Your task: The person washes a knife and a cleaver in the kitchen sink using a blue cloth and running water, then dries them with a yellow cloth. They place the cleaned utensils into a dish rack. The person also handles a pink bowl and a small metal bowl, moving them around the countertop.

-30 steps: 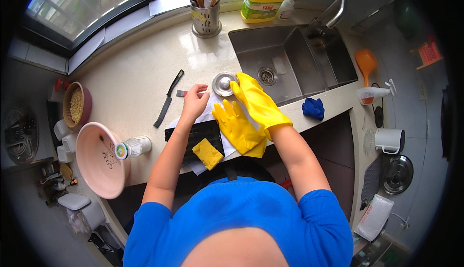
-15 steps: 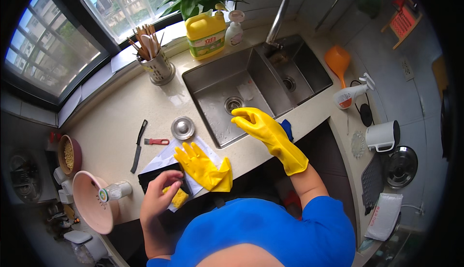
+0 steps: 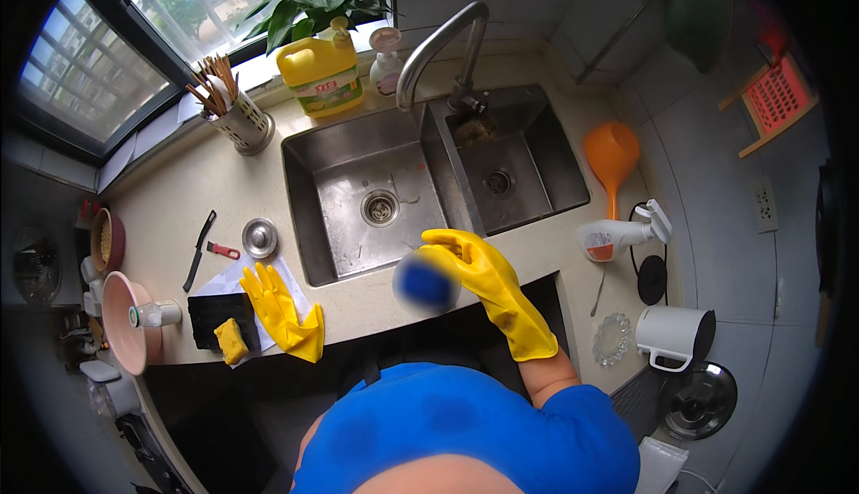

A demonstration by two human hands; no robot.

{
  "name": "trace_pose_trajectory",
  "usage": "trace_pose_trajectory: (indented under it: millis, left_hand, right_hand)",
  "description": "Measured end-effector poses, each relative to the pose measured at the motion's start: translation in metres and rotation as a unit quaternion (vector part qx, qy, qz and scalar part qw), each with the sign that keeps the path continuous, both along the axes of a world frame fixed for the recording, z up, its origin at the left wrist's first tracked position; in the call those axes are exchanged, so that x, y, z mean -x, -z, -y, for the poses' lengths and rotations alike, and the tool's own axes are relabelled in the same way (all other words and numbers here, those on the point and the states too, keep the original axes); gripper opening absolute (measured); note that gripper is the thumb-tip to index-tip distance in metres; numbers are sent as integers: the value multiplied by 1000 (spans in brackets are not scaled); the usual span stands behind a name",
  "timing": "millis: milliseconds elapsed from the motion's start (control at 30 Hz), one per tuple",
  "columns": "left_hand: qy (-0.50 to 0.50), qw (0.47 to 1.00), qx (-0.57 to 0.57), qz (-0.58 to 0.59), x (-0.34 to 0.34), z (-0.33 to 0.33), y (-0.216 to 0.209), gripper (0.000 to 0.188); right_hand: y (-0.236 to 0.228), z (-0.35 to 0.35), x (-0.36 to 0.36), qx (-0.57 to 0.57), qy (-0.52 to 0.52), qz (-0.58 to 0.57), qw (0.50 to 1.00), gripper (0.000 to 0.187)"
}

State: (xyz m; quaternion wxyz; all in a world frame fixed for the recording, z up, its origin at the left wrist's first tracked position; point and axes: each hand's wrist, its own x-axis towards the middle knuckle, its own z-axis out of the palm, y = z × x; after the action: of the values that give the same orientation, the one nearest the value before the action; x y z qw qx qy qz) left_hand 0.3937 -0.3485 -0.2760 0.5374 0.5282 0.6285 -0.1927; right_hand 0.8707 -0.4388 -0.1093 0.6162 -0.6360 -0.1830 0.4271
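Observation:
My right hand point(image 3: 483, 284), in a long yellow rubber glove, is over the front edge of the double steel sink point(image 3: 335, 270). Its fingers are curled. Right at the fingertips is a blue thing point(image 3: 427, 283), too blurred to name; whether it is fully in the grip is unclear. My left hand is out of view. The other yellow rubber glove point(image 3: 284, 310) lies flat on white paper point(image 3: 225, 276) left of the sink. Beside it are a black tray point(image 3: 215, 315) and a yellow sponge point(image 3: 231, 342).
At the back are a yellow jug point(image 3: 320, 78), a pump bottle point(image 3: 386, 63) and the faucet point(image 3: 470, 55). On the left lie a black-handled knife point(image 3: 199, 251), a red-handled scraper point(image 3: 224, 251) and a pink basin point(image 3: 123, 319). A spray bottle point(image 3: 617, 239) and white kettle point(image 3: 671, 337) stand right.
My left hand has left the black tray and gone out of view. My gloved right hand has come back from over the basin to the counter edge. The blue thing now shows left of it.

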Motion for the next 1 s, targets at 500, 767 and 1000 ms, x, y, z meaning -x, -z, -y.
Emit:
trace_pose_trajectory:
  millis: [500, 767, 1000]
  left_hand:
    - [54, 998, -24, 23, -65, -23, -3, 36]
    - [57, 997, -33, 42, -61, -28, -4, 35]
    - [39, 998, -35, 45, -44, -19, -8, 35]
  right_hand:
    - [-1, 18, 5, 57, -78, 83, 992, 40]
    - [-14, 10, 9, 84, -100, 147, 980, 42]
    - [10, 3, 12, 77, -110, 149, 980, 40]
